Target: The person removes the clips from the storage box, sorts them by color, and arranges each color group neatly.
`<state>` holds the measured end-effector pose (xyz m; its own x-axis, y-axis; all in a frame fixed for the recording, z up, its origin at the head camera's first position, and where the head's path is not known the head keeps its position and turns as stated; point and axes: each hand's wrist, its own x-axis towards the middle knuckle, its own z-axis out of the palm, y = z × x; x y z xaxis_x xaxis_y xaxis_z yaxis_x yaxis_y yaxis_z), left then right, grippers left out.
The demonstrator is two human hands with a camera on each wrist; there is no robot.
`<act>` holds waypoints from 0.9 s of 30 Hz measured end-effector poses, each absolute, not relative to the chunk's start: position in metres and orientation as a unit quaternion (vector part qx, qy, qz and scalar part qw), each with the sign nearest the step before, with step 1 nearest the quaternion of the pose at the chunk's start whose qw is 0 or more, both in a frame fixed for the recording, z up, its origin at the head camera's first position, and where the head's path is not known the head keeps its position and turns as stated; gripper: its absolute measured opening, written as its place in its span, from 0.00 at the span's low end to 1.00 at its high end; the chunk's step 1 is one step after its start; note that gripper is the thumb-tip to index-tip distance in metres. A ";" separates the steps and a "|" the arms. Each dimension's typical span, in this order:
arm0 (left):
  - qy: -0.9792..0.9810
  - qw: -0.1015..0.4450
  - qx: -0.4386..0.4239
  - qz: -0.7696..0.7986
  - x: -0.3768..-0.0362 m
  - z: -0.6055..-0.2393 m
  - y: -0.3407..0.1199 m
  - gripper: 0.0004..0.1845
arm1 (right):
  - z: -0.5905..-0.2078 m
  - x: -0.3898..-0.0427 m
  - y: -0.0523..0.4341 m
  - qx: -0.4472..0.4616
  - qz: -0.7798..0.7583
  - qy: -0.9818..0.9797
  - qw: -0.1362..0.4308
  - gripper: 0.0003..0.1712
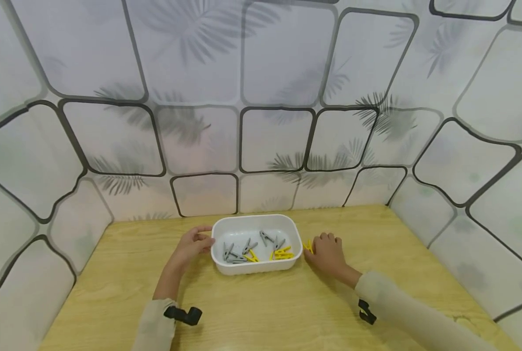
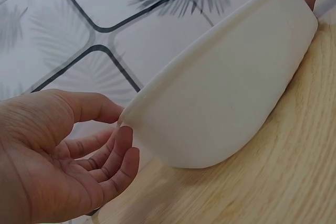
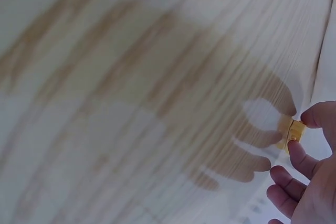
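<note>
A white plastic tub [image 1: 257, 267] stands on the table with several grey clothespins [image 1: 236, 260] and yellow clothespins [image 1: 283, 253] lying inside. At its left end, my left hand [image 1: 192, 246] holds the rim between thumb and fingers. The left wrist view shows the fingertips [image 2: 125, 136] at the rim of the tub [image 2: 220, 87], the other fingers curled loosely below. Just off the tub's right end, my right hand [image 1: 329, 256] pinches a yellow clothespin [image 1: 308, 246]. In the right wrist view, thumb and a finger grip this yellow clothespin [image 3: 295, 131] close to the tabletop.
The wooden table [image 1: 261, 312] runs back to a pale curtain [image 1: 208, 136] printed with dark outlines and leaves, which also closes both sides. Black straps with small mounts [image 1: 184, 315] sit on both sleeves.
</note>
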<state>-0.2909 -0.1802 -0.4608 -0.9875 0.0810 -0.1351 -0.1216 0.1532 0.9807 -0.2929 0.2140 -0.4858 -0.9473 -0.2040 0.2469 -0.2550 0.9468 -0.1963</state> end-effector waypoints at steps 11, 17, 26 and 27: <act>0.752 0.078 -0.013 0.654 -0.290 -0.462 -0.180 0.26 | -0.486 -0.288 0.214 0.126 0.111 -0.979 0.117 0.24; 0.753 0.077 -0.019 0.653 -0.292 -0.462 -0.182 0.27 | -0.482 -0.287 0.212 0.124 0.106 -0.980 0.113 0.22; 0.754 0.073 -0.023 0.652 -0.290 -0.463 -0.182 0.26 | -0.447 -0.296 0.204 0.152 0.142 -0.963 0.173 0.14; 0.754 0.073 -0.024 0.652 -0.290 -0.463 -0.182 0.26 | -0.442 -0.299 0.203 0.158 0.149 -0.960 0.175 0.13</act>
